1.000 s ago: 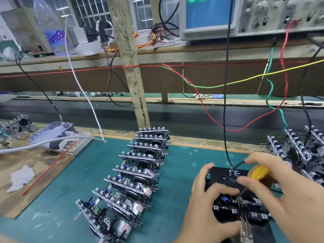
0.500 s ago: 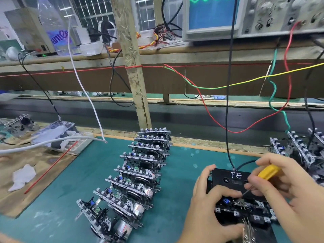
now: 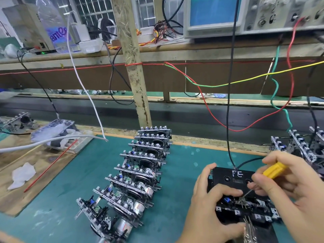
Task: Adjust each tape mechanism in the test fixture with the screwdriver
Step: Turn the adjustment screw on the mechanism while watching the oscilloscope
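Yellow screwdriver (image 3: pixel 273 170) in right hand (image 3: pixel 287 192); left hand (image 3: pixel 208 206) steadies mech (image 3: pixel 245 206).

I am seeing a row of tape mechanisms (image 3: pixel 140 174) lying mid-desk, the test fixture (image 3: pixel 233 178) sitting right of it, near the front edge.

Green mat (image 3: pixel 157 181) covers the counter (image 3: pixel 201 140), bare wood edge at left. Rough wooden post (image 3: pixel 133 67) rises mid-frame to a long wooden shelf (image 3: pixel 175 53). Barred window (image 3: pixel 91 11) behind, daylight coming through. Oscilloscope (image 3: pixel 213 14) with blue screen on shelf, upper right. Coloured wires hang loose below the shelf.
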`<state>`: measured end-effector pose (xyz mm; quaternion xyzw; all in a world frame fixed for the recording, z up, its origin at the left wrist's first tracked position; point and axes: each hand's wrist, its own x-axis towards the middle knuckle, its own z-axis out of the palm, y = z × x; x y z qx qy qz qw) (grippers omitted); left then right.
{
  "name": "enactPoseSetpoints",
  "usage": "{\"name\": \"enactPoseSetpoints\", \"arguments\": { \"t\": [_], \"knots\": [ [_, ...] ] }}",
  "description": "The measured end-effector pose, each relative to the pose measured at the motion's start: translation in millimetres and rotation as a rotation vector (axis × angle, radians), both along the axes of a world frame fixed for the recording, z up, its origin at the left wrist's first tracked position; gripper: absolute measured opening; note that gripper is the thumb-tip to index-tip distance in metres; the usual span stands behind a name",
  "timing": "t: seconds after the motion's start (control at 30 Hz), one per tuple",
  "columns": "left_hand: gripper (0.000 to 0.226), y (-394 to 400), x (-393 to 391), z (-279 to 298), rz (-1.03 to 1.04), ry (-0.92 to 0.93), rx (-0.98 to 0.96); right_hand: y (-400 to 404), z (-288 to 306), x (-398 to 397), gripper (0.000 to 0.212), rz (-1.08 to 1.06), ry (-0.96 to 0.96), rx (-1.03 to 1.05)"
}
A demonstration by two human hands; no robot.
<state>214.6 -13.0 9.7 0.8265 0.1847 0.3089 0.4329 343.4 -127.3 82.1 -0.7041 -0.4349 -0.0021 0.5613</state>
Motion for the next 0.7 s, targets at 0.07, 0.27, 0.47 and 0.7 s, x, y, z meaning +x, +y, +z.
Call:
{"name": "enactPoseSetpoints", "arguments": {
  "t": [0.07,0.27,0.47,0.7],
  "knots": [
    [0.051,0.1,-0.5,0.2,-0.003,0.002,-0.008,-1.4,0.6,-1.0,0.054,0.012,-0.024,-0.001],
    [0.05,-0.6,-1.1,1.9,-0.01,0.0,-0.022,-2.8,5.3,-4.7,0.05,0.019,-0.027,-0.003],
    [0.054,0.5,-0.3,-1.5,-0.004,-0.009,0.005,-2.0,13.8,-9.5,0.04,-0.011,-0.104,-0.059],
    [0.058,3.9,3.1,-5.8,0.0,-0.06,0.027,6.8,23.8,-14.3,0.025,-0.067,-0.317,-0.113]
  ]
}}
